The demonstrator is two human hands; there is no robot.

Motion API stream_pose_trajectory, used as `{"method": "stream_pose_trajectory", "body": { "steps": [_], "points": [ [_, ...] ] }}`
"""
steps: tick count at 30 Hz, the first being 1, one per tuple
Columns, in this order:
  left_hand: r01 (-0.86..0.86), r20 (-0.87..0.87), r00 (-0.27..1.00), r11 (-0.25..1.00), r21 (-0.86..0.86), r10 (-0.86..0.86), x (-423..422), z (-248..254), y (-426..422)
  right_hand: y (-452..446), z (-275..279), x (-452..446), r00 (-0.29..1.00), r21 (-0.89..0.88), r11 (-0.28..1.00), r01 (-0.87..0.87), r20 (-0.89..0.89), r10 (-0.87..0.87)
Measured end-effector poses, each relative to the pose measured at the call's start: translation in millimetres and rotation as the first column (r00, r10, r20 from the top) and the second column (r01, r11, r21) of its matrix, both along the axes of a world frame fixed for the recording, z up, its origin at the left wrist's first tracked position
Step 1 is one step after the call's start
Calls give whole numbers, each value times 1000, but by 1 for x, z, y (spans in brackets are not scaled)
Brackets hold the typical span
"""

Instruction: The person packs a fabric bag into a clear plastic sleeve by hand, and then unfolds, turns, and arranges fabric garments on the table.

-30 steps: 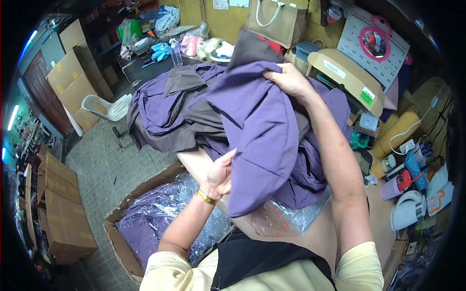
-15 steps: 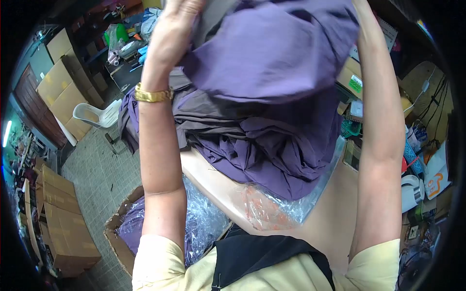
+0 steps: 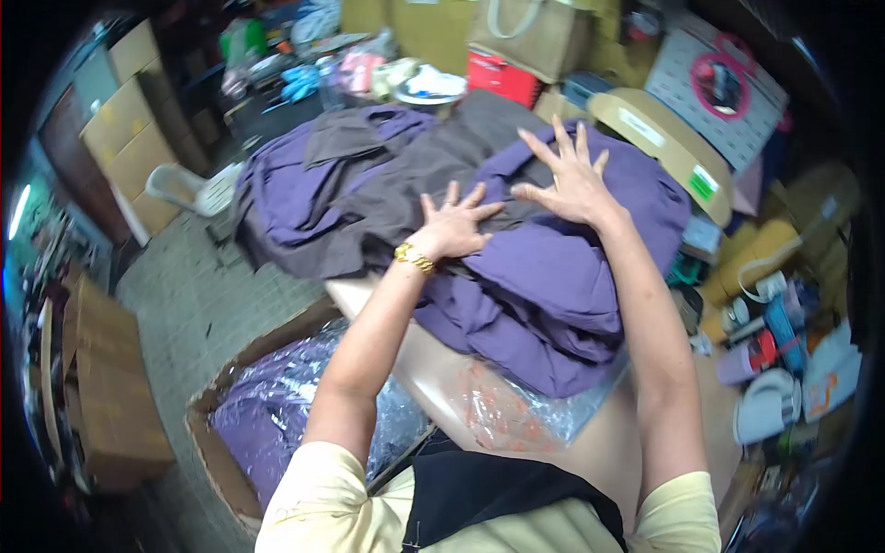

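Note:
A heap of purple and dark grey fabric lies across the table, folded and rumpled in layers. My left hand, with a gold watch at the wrist, rests spread on the middle of the heap. Farther right, my right hand presses on the cloth with its fingers fanned out. Neither hand grips anything. A clear plastic bag with orange print sticks out from under the near edge of the fabric.
Beside the table at lower left is an open cardboard box holding plastic-wrapped purple material. A white chair stands on the tiled floor. Behind the heap are a red box and a tan bag. Bottles and small goods crowd the right side.
The raised purple cloth has come down onto the heap. Both hands moved down and inward and now lie spread on the fabric. The back of the table has come into view.

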State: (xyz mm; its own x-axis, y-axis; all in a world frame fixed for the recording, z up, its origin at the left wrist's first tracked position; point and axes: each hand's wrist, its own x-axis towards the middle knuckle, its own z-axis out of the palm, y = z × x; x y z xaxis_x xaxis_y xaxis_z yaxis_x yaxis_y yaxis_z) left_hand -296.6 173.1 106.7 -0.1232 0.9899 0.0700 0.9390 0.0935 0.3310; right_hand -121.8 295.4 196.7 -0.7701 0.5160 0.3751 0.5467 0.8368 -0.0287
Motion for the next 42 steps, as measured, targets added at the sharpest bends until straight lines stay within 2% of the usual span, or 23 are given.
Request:
{"method": "stream_pose_trajectory", "body": {
  "steps": [3,5,6,7,8,9,10,11,13,15,19,23,27,29,30,32,33,35,36,37,39,41,42],
  "points": [
    [164,287,922,934,316,-260,-36,-12,-8,26,-91,-40,968,-247,964,102,246,-39],
    [-172,564,797,814,555,-216,-52,13,-38,38,-146,-50,972,-275,948,160,214,-102],
    [-280,466,868,604,746,-173,-75,10,-46,36,-146,-49,973,-282,946,158,210,-100],
    [-355,384,923,385,852,3,-102,9,-53,36,-147,-47,971,-291,942,166,213,-105],
    [-319,219,928,340,885,301,-133,3,-62,35,-147,-48,972,-275,947,168,204,-113],
    [-418,119,816,434,798,566,-155,-6,-69,35,-149,-48,973,-260,950,173,193,-125],
    [-579,-21,535,385,718,844,-171,-30,-63,41,-158,-50,972,-218,959,178,192,-137],
    [-644,-131,488,457,614,863,-201,-59,-63,41,-160,-49,971,-219,959,180,197,-137],
    [-766,76,601,545,342,796,-219,-66,-71,41,-160,-53,964,-194,960,204,210,-162],
    [-746,262,620,451,491,740,-234,-66,-73,42,-162,-55,964,-179,962,207,206,-170],
    [-766,137,627,575,288,767,-235,-25,-76,37,-160,-53,959,-160,961,227,211,-191],
    [-704,324,711,638,313,624,-248,10,-63,39,-158,-53,961,-190,959,211,220,-168],
    [-499,477,849,647,577,230,-220,76,-48,74,-158,-47,958,-208,958,199,246,-146],
    [-427,557,830,660,618,15,-210,106,-33,121,-135,-37,847,-541,807,-237,293,444],
    [-462,712,688,672,578,-139,-171,137,-46,95,-86,-30,880,-545,802,-244,223,419],
    [-267,431,865,492,829,-256,-151,165,-45,48,-18,-23,978,-593,778,-208,-123,167],
    [-191,375,886,523,831,-273,-128,173,-49,58,-9,-18,922,-519,788,-330,-355,153],
    [14,219,935,647,762,-279,-57,167,-70,3,29,5,660,-681,176,-711,-733,-166],
    [233,-45,936,519,822,-349,-27,145,-68,-3,23,9,598,-606,-1,-795,-784,-168],
    [343,-54,874,532,774,-484,4,123,-73,-11,16,14,530,-503,-174,-847,-827,-189],
    [396,157,765,648,650,-625,51,74,-81,-13,-38,21,482,-590,64,-805,-712,-510],
    [78,456,812,842,534,-365,76,38,-92,-28,-60,34,580,-689,67,-722,-655,-485],
    [-73,516,831,878,474,-209,81,33,-95,-31,-67,40,610,-680,-61,-731,-610,-506]
  ]
}}
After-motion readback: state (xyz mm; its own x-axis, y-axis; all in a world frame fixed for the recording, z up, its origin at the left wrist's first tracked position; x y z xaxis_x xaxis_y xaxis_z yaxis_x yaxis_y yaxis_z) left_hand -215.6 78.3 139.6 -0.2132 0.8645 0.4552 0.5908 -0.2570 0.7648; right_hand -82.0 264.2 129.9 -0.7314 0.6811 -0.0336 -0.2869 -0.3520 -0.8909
